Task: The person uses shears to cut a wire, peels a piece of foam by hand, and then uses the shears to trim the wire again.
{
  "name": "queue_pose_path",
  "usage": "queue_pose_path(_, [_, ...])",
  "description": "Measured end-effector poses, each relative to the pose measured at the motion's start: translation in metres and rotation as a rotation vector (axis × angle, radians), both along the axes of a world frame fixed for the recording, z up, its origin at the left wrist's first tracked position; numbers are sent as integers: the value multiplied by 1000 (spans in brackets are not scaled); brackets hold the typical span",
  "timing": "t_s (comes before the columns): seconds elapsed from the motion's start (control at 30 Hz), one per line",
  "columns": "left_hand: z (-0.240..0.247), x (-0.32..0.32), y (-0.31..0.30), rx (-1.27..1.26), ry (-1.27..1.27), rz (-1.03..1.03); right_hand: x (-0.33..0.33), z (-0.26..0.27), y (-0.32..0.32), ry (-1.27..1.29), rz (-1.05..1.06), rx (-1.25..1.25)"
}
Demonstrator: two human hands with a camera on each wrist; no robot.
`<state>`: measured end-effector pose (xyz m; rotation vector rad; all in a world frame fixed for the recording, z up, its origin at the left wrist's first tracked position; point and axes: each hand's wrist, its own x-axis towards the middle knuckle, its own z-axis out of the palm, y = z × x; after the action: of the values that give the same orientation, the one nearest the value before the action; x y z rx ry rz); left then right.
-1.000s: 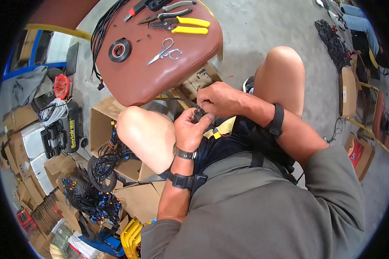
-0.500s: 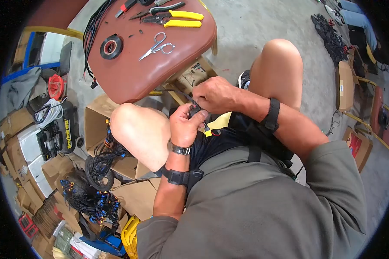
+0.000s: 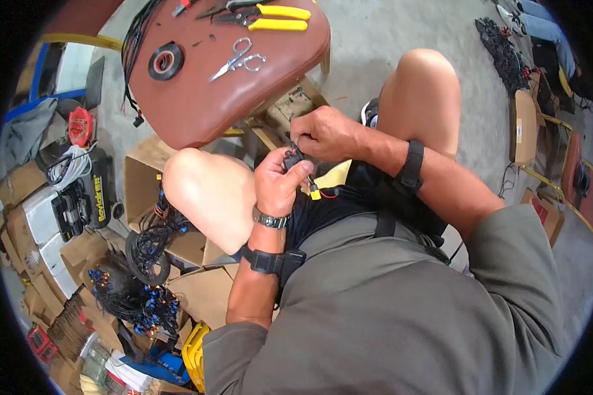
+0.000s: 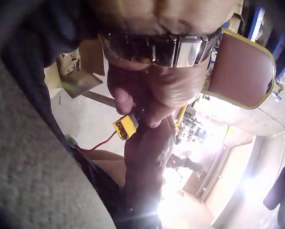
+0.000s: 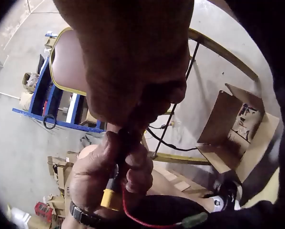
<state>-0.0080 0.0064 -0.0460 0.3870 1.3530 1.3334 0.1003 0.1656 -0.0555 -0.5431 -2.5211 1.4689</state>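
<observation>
My left hand (image 3: 277, 186) holds a black cable piece (image 3: 292, 158) between thumb and fingers, above my lap. From its lower end sticks a yellow connector (image 4: 125, 127), and a thin red wire (image 4: 103, 143) runs off beside it. Just above the left thumb, my right hand (image 3: 326, 133) has its fingers curled in at the upper end of the cable piece, pinching there; the exact spot is hidden by the fingers. In the right wrist view the yellow connector (image 5: 111, 199) hangs below the left hand's fingers.
On the brown padded seat (image 3: 230, 108) ahead lie scissors (image 3: 238, 60), a roll of black tape (image 3: 166, 60) and yellow-handled wire strippers (image 3: 280, 25). Black cables (image 3: 130, 72) hang over its left edge. An open cardboard box (image 3: 148, 155) with cable bundles stands beside my left knee.
My right hand has lifted a little from the left hand, showing more of the black cable piece. The left hand keeps its hold. The head view has shifted, so the seat sits higher.
</observation>
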Motion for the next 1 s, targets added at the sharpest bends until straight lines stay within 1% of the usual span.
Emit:
queue_pose_path(0.1, [2,0,3,54,-130,62,-3,17,7,-21,-11,-264])
queue_pose_path(0.13, [6,-1,4,76,-178,67,-3,21,10,-46,18,-335])
queue_pose_path(0.23, [6,-2,3,81,-138,89,-5,18,10,-55,25,-540])
queue_pose_path(0.33, [7,-2,5,57,-6,85,-5,19,11,-121,-65,-755])
queue_pose_path(0.43, [-1,-2,7,9,118,165,-3,25,9,-113,-118,-775])
queue_pose_path(0.47, [-2,-2,7,13,163,149,-1,25,9,-113,-86,-762])
queue_pose_path(0.6, [5,3,13,-10,155,70,8,27,10,-108,46,-664])
queue_pose_path(0.63, [6,2,14,-38,103,84,10,31,13,-108,77,-627])
queue_pose_path(0.7, [10,2,14,-102,-10,114,14,32,14,-94,51,-624])
queue_pose_path(0.73, [7,0,13,-143,74,100,16,25,12,-82,35,-626])
queue_pose_path(0.83, [11,-1,13,-279,181,192,19,24,12,-65,23,-628])
queue_pose_path(0.93, [18,-5,15,-333,436,224,19,30,19,14,14,-530])
queue_pose_path(0.97, [16,-8,18,-193,582,204,22,36,23,-55,13,-601])
queue_pose_path(1.0, [16,-9,22,-58,723,185,23,40,29,-52,15,-588])
